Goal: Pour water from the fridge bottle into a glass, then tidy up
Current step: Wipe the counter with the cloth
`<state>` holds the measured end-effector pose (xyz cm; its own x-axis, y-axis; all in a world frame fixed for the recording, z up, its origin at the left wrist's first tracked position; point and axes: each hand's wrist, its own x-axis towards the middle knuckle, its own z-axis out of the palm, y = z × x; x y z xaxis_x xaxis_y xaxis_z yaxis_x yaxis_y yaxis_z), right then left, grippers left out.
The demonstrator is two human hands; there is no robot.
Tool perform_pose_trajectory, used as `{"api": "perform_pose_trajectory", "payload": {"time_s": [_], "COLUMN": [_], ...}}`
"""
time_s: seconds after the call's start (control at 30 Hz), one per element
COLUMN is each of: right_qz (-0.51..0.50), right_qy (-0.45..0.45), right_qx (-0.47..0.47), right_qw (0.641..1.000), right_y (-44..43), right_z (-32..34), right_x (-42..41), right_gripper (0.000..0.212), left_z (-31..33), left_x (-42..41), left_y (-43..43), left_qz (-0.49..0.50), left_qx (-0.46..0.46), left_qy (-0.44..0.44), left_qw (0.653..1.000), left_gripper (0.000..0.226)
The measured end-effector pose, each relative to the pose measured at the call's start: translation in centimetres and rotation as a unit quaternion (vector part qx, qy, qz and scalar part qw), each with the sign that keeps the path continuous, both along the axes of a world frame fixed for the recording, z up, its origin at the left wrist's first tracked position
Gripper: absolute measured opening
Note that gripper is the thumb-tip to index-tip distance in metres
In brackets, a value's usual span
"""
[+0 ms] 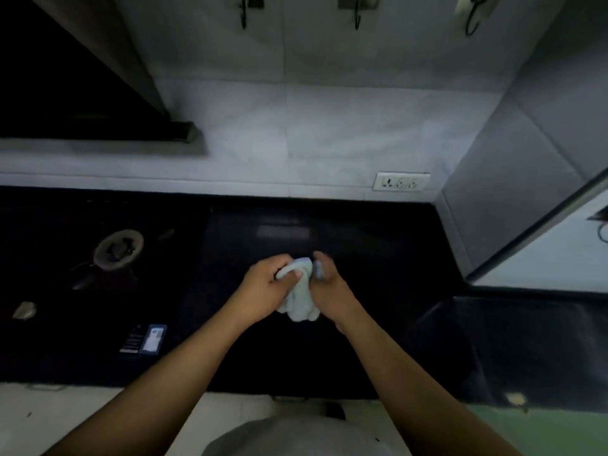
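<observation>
Cloth [301,299], pale and bunched, held over the dark counter [362,232], near the middle of the head view. Clasped from both sides: left hand [263,287] with fingers curled round the upper fold and thumb pressed across the front, right hand [332,289] wrapped round the opposite edge, fingers bent over the top. Lower end of the cloth hanging loose between the wrists; touching the counter or clear of it, impossible to tell. To the left, a stove burner [118,250] set in the dark top, and nearer the front edge a small blue-and-white packet [153,339]. On the tiled wall behind, a white socket [401,182]; higher up, a row of hooks [243,14]. All dim and slightly blurred.
</observation>
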<state>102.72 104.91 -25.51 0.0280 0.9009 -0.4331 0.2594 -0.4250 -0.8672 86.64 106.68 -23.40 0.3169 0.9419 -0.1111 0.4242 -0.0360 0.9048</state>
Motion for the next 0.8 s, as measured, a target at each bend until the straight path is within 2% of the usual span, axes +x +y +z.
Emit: {"api": "perform_pose_trajectory", "payload": {"time_s": [0.03, 0.1, 0.23, 0.3, 0.4, 0.47, 0.53, 0.63, 0.7, 0.8], "right_qz": [0.052, 0.101, 0.105, 0.082, 0.080, 0.109, 0.137, 0.145, 0.130, 0.154], "right_qy": [-0.028, -0.003, 0.136, 0.166, 0.177, 0.217, 0.292, 0.368, 0.366, 0.292], "right_qx": [0.014, 0.057, 0.137, 0.181, 0.239, 0.210, 0.128, 0.084, 0.109, 0.152], "right_qw": [0.998, 0.993, 0.975, 0.966, 0.951, 0.947, 0.938, 0.915, 0.915, 0.932], "right_y": [0.1, 0.6, 1.1, 1.8, 3.0, 3.6, 4.1, 4.8, 5.3, 6.1], "right_z": [0.4, 1.1, 3.8, 5.3, 7.9, 9.5, 10.6, 12.0, 13.5, 16.4], "right_x": [1.0, 3.0, 5.3, 5.4, 5.3, 5.6, 6.1, 6.7, 7.2, 8.3], "right_gripper": [0.033, 0.022, 0.014, 0.025, 0.013, 0.014, 0.025, 0.014, 0.010, 0.011], "left_z": [1.0, 3.1, 7.4, 9.3, 11.7, 13.2, 14.8, 17.0, 18.7, 21.1], "left_x": [0.3, 1.0, 2.0, 2.1, 2.2, 2.3, 2.3, 1.7, 1.2, 0.5], "left_y": [0.4, 1.3, 2.3, 2.8, 3.7, 4.3, 4.8, 5.9, 7.0, 8.9], "left_qz": [0.004, 0.008, 0.000, -0.011, -0.041, -0.053, -0.061, -0.095, -0.133, -0.165], "left_qx": [0.015, 0.043, 0.077, 0.093, 0.102, 0.100, 0.093, 0.079, 0.081, 0.094], "left_qy": [-0.008, -0.030, -0.070, -0.066, -0.033, -0.039, -0.075, -0.105, -0.082, -0.041], "left_qw": [1.000, 0.999, 0.995, 0.993, 0.993, 0.993, 0.991, 0.987, 0.984, 0.981], "left_gripper": [0.019, 0.012, 0.026, 0.026, 0.020, 0.015, 0.011, 0.022, 0.038, 0.046]}}
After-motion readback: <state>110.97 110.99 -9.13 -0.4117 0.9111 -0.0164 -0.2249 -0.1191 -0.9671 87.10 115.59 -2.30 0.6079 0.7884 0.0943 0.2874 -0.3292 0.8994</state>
